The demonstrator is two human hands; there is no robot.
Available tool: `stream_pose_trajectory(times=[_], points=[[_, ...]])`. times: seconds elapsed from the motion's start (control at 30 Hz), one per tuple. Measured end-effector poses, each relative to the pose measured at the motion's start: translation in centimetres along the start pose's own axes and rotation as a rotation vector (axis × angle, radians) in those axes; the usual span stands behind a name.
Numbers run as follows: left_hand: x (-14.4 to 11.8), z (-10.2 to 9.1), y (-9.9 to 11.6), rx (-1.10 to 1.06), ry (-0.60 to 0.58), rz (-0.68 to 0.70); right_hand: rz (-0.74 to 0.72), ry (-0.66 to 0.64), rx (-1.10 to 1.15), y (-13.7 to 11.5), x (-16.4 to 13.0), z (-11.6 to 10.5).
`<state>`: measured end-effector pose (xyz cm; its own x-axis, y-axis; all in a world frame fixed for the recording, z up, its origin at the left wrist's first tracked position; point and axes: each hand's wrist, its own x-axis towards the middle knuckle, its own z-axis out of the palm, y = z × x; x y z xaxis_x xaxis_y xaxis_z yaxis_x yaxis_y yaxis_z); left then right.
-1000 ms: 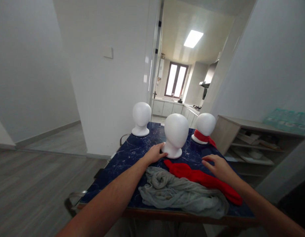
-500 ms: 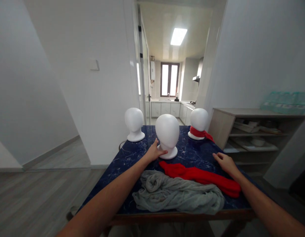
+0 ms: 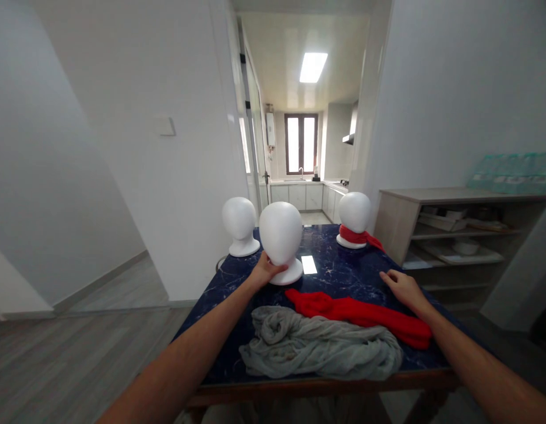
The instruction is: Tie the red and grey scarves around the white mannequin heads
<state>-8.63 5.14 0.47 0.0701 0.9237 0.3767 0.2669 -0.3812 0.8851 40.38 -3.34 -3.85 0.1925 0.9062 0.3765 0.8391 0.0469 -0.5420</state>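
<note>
- Head view showed a dark blue marbled tabletop (image 3: 343,274) that carried everything within arm's reach.
- A grey scarf (image 3: 319,350) lay bunched along the near edge, loose and crumpled, so nothing held it in shape.
- A red scarf (image 3: 358,312) stretched just behind it, touching it, running from the middle toward the right edge.
- Three white foam heads stood upright on flared bases: the nearest head (image 3: 281,241) in front, a bare one (image 3: 240,224) far left, and one (image 3: 354,218) far right with red cloth round its neck.
- The left hand (image 3: 264,272) was wrapped round the nearest head's neck, fingers closed on it, apparently steadying it on its base.
- The right hand (image 3: 400,287) lay flat on the tabletop with fingers spread, holding nothing, just beside the red scarf's right end.
</note>
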Motion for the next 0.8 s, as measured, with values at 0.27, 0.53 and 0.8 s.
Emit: stream_pose_trajectory(times=[0.27,0.53,0.8], points=[[-1.4,-15.0,-0.2,0.114,-0.04,-0.085,0.002,-0.042,-0.117,0.5,0.3,0.8],[-2.9,-16.8,-0.9,0.105,0.044,-0.182,0.013,-0.042,-0.115,0.7,0.3,0.8],[-4.3,-17.2,-2.4,0.323,0.075,-0.265,0.016,-0.043,-0.103,0.8,0.4,0.9]])
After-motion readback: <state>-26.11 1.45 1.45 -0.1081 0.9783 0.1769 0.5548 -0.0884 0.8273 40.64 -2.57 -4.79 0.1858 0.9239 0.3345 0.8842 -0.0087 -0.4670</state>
